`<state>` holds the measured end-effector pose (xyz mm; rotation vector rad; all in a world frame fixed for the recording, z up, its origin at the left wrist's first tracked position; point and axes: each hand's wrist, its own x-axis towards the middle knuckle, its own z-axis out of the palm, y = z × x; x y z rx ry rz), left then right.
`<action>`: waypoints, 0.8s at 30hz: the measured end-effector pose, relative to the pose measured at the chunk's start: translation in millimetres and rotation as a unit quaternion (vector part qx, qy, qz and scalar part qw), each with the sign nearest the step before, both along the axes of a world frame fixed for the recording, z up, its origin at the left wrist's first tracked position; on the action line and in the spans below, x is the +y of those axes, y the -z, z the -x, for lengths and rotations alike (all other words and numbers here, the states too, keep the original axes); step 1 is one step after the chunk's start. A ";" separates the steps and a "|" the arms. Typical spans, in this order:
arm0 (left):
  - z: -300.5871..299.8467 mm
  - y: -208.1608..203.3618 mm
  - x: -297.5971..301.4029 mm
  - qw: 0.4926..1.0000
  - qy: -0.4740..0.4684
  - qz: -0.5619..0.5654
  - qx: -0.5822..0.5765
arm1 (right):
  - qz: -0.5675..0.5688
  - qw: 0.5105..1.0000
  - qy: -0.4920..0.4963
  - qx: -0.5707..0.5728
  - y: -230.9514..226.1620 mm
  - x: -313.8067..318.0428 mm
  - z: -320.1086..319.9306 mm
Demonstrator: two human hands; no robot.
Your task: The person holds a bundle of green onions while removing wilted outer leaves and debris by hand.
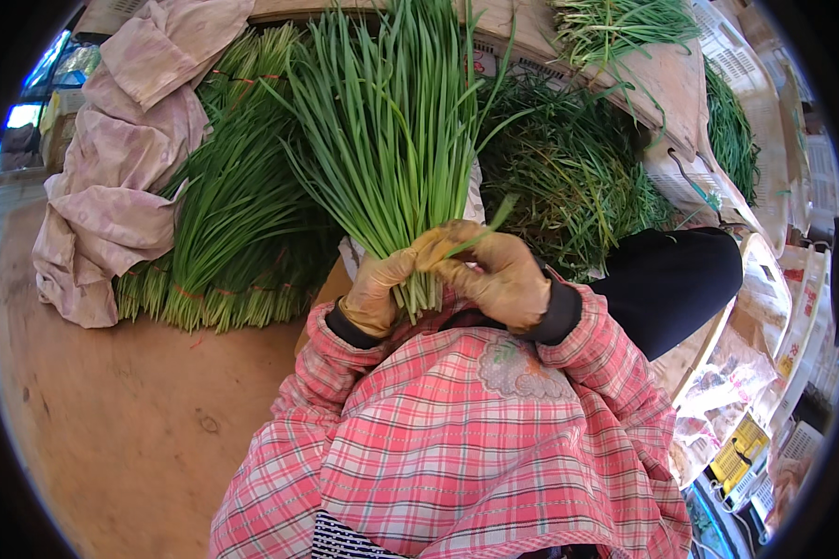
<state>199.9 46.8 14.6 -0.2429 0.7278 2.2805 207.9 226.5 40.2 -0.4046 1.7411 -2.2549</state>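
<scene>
In front of the plaid smock (457, 429), the green leaf bundle (387, 140) looks light, bendy and easily bruised, best held by its firmer stem ends (418, 296), where the left hand (378, 289) grips it while the right hand (494, 277) pinches a stray blade (503, 212).

A workspace for bundling fresh greens.
A handheld bunch of green stalks (391, 140), red-banded bundles (224, 228) on a wooden surface (158, 419), a loose pile of greens (564, 177) and white plastic crates (725, 42) show it.
</scene>
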 end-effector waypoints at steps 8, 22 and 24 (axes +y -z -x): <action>-2.3 -12.4 9.0 0.987 -0.074 0.145 0.011 | 0.081 0.993 -0.052 -0.073 -2.7 49.3 -7.1; -4.2 -12.5 16.8 0.978 -0.074 0.156 0.120 | -0.406 0.879 0.181 0.171 -7.6 -10.9 70.8; -2.6 -18.6 12.9 0.985 -0.062 0.134 0.090 | -0.304 0.934 0.169 0.079 0.7 -3.0 70.7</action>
